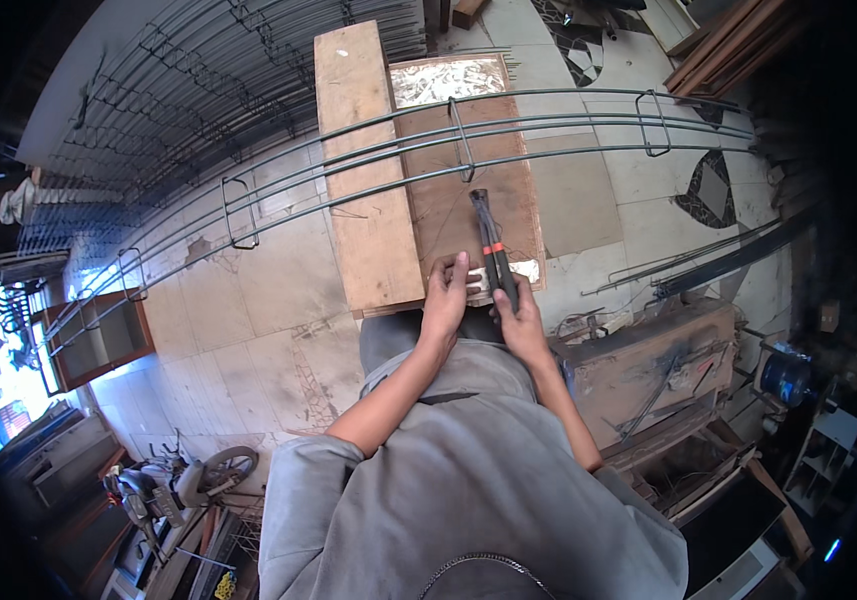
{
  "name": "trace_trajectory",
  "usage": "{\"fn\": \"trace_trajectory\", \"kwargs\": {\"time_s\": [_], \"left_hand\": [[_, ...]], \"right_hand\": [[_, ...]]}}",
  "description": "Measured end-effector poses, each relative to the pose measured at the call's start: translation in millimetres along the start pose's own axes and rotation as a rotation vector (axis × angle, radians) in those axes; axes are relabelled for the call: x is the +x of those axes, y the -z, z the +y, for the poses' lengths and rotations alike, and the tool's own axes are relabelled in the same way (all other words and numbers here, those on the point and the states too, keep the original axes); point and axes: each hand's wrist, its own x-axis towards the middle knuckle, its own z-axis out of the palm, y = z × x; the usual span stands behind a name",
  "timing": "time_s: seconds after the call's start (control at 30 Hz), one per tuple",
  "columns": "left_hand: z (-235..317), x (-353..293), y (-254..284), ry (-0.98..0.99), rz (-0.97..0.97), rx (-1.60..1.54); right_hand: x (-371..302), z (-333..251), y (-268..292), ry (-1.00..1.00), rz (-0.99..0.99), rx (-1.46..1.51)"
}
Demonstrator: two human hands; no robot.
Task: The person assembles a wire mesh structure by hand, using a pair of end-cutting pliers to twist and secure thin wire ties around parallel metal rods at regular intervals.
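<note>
My right hand (517, 318) grips pincers (493, 240) by their dark handles with orange-red bands. Their jaws point away from me, just short of a long rebar cage (388, 150). Beside the handles is my left hand (445, 300), its thumb raised and its fingers curled; whatever they hold, if anything, is too small to name. The cage, thin parallel bars with rectangular stirrups (463, 140), stretches across in front of me. It passes over a wooden bench with a pale raised plank (368, 190) and a lower brown board (438, 220). Fine wire strands lie on this board.
Many more rebar cages (178, 90) are stacked at the far left. A worn box-like bench (648, 370) with loose rods stands to my right, near a blue water bottle (786, 378). Behind on the left is a motorcycle (168, 490). Long bars (718, 255) lie at the right.
</note>
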Motion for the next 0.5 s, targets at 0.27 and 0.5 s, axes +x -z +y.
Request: {"fn": "trace_trajectory", "kwargs": {"time_s": [0.27, 0.5], "left_hand": [[-21, 42, -28, -0.127, 0.241, 0.005], [-31, 53, -23, -0.15, 0.198, -0.058]], "right_hand": [[-7, -2, 8, 0.266, 0.183, -0.619], [-10, 25, 9, 0.106, 0.028, -0.129]]}}
